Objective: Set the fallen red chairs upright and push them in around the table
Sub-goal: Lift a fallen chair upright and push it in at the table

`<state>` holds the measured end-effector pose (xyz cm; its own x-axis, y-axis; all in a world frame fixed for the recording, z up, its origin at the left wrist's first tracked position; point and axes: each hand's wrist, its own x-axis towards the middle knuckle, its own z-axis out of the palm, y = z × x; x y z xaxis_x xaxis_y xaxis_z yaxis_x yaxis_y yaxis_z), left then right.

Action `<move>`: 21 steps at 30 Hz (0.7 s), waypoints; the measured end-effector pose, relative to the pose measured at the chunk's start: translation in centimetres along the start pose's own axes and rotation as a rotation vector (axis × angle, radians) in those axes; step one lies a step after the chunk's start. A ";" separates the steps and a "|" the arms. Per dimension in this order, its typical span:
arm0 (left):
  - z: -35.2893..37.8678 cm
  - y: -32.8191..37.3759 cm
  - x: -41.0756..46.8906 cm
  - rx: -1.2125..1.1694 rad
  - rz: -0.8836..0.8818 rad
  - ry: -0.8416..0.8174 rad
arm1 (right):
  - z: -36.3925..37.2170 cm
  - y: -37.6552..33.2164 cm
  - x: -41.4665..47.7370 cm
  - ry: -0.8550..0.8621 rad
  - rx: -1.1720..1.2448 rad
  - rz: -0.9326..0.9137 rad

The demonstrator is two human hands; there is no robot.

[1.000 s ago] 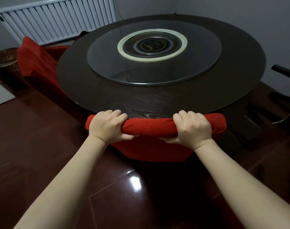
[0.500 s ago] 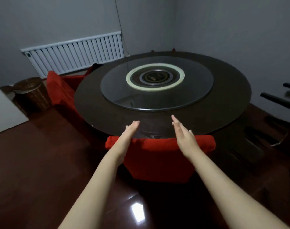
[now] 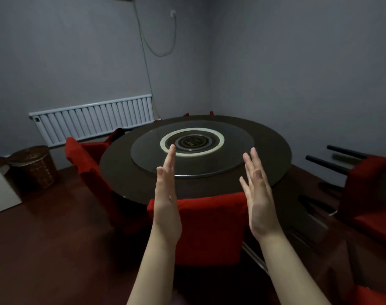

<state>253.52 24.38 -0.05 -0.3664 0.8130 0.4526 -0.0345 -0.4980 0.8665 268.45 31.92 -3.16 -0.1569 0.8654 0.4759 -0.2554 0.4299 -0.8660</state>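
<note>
A red-covered chair stands upright right in front of me, its back against the edge of the round dark table. My left hand and my right hand are raised above the chair back, fingers straight, palms facing each other, holding nothing. Another red chair stands upright at the table's left side. At the right a red chair lies on its side with its black legs pointing toward the table. Red tips of more chairs show behind the table's far rim.
A glass turntable sits on the table's middle. A wicker basket stands on the floor at the left, under a white radiator. A white panel edge is at far left. More red fabric shows at bottom right.
Both hands let go of the chair back and lifted away with fingers straightened. The view rose and pulled back, bringing the walls and the fallen chair at right into sight.
</note>
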 end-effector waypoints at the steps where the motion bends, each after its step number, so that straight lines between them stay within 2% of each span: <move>1: 0.9 0.1 -0.2 -0.015 0.007 -0.014 | -0.8 -0.7 -0.3 0.013 -0.009 -0.006; 8: 9.2 0.0 0.3 -0.202 0.040 -0.195 | -7.8 -5.2 -0.8 0.189 -0.070 -0.103; 11: 12.6 -1.1 1.3 -0.279 0.037 -0.222 | -10.8 -6.6 0.2 0.212 -0.104 -0.111; 16: 17.6 -2.7 1.7 -0.373 -0.048 -0.309 | -15.4 -7.9 1.0 0.273 -0.177 -0.126; 18: 19.0 -3.5 2.1 -0.338 -0.062 -0.342 | -16.7 -8.0 0.9 0.308 -0.205 -0.135; 21: 20.9 -5.2 2.7 -0.151 0.036 -0.288 | -17.9 -7.8 1.1 0.395 -0.246 -0.136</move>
<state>272.13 35.44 1.03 -0.0926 0.8352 0.5421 -0.1714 -0.5497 0.8176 287.36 34.13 1.33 0.2492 0.8079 0.5341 -0.0076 0.5531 -0.8331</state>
